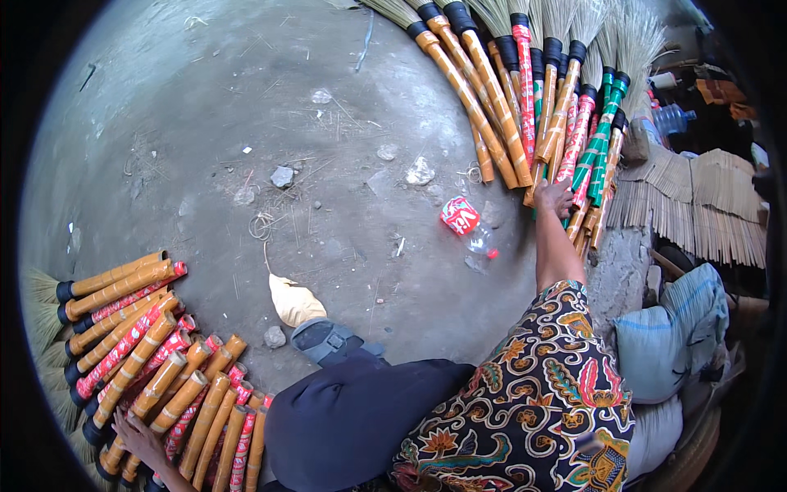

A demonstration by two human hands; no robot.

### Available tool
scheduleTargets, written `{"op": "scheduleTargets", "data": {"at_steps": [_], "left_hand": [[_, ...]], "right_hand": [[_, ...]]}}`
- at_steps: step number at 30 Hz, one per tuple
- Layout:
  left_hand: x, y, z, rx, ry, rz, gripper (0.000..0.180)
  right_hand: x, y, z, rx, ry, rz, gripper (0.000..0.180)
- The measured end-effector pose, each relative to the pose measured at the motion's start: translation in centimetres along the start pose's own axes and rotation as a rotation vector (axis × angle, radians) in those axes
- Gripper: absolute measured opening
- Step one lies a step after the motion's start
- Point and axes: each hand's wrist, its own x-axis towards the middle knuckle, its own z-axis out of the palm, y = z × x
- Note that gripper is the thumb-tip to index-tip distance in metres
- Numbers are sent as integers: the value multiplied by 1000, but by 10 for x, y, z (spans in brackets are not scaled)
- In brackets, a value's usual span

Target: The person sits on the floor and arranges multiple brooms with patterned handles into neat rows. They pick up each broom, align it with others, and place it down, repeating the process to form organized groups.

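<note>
My right hand (555,198) reaches far forward and rests on the handle ends of a fan of grass brooms (525,90) with orange, red and green wrapped handles; whether it grips one I cannot tell. My left hand (138,437) lies at the lower left on a second pile of brooms (147,361) with orange and red handles, fingers spread over them. My patterned sleeve (541,394) and dark-trousered knee (352,418) fill the lower middle.
A plastic bottle (467,225) with a red label lies on the concrete floor (246,123) near the right hand. A dry leaf (293,302), small stones and straw bits are scattered about. Bundled pale sticks (697,197) and stuffed sacks (664,336) stand at the right.
</note>
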Motion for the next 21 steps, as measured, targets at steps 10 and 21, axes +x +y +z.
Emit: {"op": "scheduleTargets", "data": {"at_steps": [10,21], "left_hand": [[-5,-7,8,-121,47,59,56],[-25,31,-35,-210,129,20,44]], "right_hand": [[91,-34,-9,960,-513,21,27],[-329,-183,-287,2621,-1620,-308,17]]}}
